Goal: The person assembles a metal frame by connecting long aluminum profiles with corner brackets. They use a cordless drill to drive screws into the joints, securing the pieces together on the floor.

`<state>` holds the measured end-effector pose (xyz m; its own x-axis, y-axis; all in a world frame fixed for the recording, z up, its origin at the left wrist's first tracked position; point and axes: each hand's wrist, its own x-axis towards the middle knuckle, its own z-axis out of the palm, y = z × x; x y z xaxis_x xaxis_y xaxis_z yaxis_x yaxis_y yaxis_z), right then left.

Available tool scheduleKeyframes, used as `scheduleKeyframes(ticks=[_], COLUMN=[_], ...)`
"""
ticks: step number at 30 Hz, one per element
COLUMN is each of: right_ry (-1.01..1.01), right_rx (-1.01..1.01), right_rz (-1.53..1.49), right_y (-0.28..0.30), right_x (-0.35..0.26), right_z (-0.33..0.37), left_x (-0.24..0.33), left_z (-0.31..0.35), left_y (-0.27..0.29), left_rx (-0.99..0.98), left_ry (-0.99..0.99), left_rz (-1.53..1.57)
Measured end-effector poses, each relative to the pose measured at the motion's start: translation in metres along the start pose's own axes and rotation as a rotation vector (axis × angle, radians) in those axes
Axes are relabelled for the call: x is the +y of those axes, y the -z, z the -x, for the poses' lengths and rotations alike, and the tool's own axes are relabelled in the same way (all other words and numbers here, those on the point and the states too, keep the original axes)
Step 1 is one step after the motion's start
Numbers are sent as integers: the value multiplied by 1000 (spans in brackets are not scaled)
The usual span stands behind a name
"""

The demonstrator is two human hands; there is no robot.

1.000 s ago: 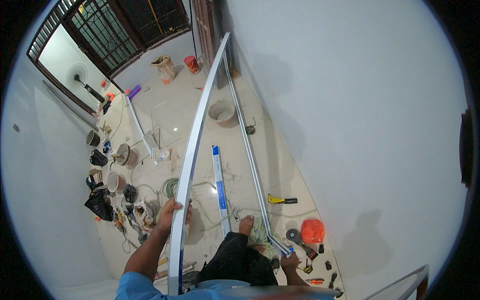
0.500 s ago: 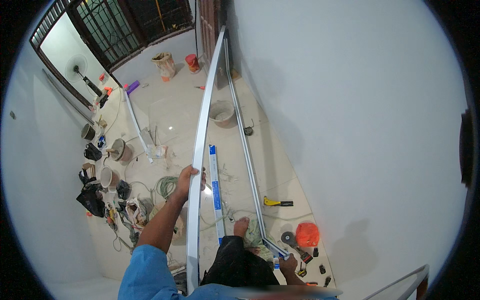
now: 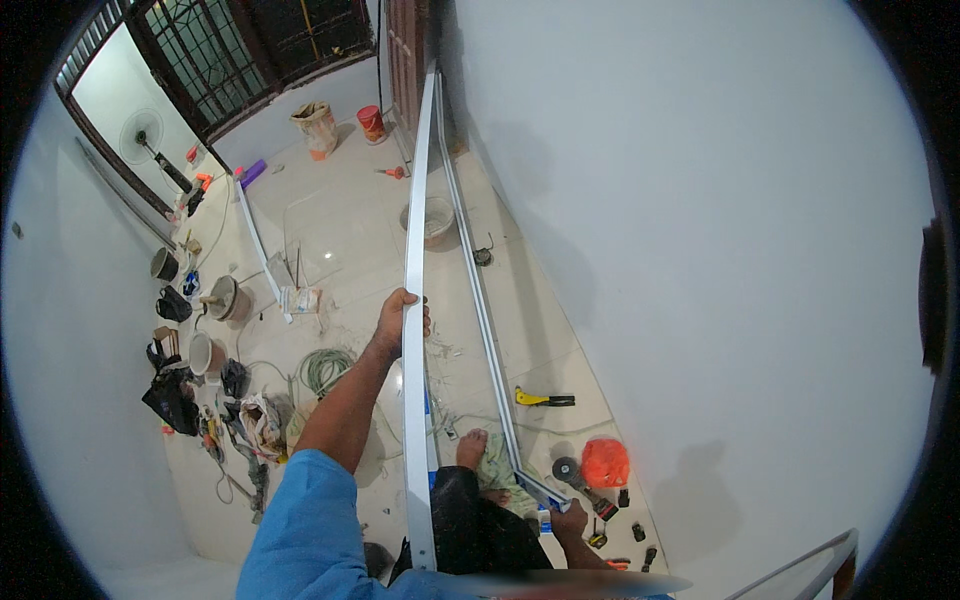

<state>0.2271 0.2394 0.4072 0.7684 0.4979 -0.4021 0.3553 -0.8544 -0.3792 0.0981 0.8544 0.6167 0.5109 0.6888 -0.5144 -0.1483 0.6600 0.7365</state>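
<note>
Head view: a fisheye lens is worn on the head and is pitched down and forward over the near part of the floor (image 3: 345, 225). The floor is covered to its far edge, below the window (image 3: 200, 60); its right edge is bounded by the wall (image 3: 700, 220). Left hand (image 3: 392, 322) and right hand (image 3: 570, 522) are viewed close, from above; the frame (image 3: 415, 230) is seen lengthwise.

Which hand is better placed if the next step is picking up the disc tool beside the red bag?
Probably the right hand: it is close to the disc tool, though it must release the metal frame. The left hand grips the frame farther away.
</note>
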Motion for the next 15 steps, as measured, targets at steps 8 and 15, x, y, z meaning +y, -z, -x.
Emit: scheduleKeyframes(ticks=[8, 15], right_ry=[-68, -164], right_rx=[-118, -180], right_rz=[-11, -115], right_y=[-16, -31], right_x=[-12, 77], right_z=[16, -3], left_x=[-28, -90], left_z=[-9, -79], left_y=[6, -50], left_rx=[-23, -291], left_ry=[-14, -352], left_rz=[31, -179])
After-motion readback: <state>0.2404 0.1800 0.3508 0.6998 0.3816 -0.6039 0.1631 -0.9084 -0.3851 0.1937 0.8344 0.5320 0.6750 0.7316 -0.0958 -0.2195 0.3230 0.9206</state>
